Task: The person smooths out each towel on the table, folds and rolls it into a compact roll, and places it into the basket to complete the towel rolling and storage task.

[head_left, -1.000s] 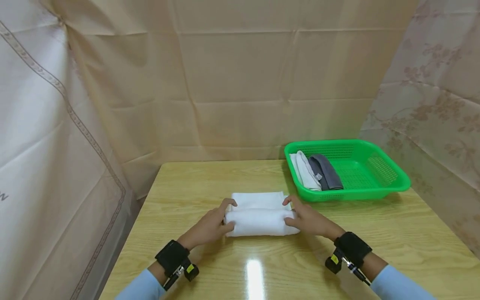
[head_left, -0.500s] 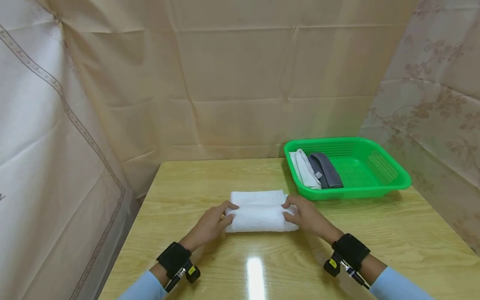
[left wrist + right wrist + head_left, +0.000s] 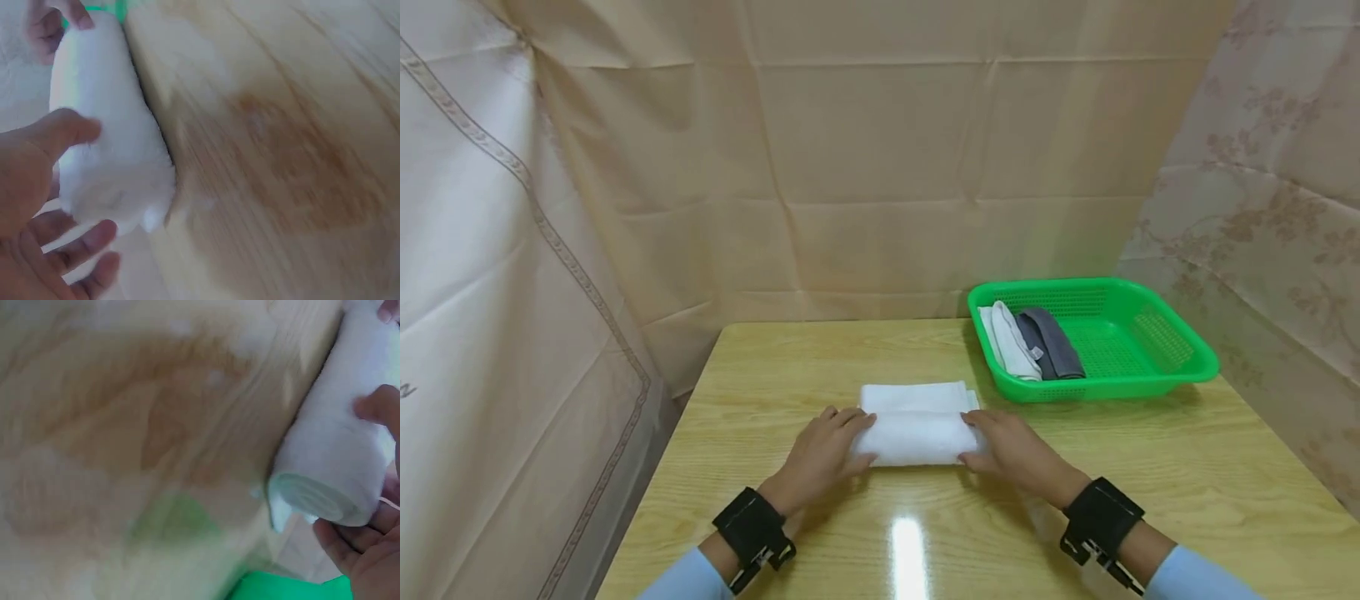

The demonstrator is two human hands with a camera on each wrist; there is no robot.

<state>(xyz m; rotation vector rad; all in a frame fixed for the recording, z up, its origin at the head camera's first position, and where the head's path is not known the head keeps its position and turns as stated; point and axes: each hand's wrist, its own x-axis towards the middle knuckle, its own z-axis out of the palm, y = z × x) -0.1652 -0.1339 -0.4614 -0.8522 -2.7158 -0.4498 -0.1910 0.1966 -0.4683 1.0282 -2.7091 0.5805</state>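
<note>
A white towel [image 3: 917,439] lies on the table, its near part rolled up and its far part a flat folded strip. My left hand [image 3: 825,454] holds the left end of the roll, thumb on the near side. At the right end my right hand [image 3: 1013,450] holds it in the same way. In the left wrist view the thumb presses on the towel [image 3: 109,119] while the other fingers curl by its end. The right wrist view shows the spiral end of the towel [image 3: 312,499], with fingers just beside it.
A green plastic basket [image 3: 1150,386] stands at the back right of the wooden table [image 3: 790,358]. Inside it, on the left, a folded white cloth [image 3: 1011,343] and a dark grey cloth [image 3: 1052,343] lie side by side. Fabric sheets hang behind and on both sides.
Both hands have shifted inward along the roll, and their fingers now wrap over it more. The roll sits slightly farther from me than a second ago.
</note>
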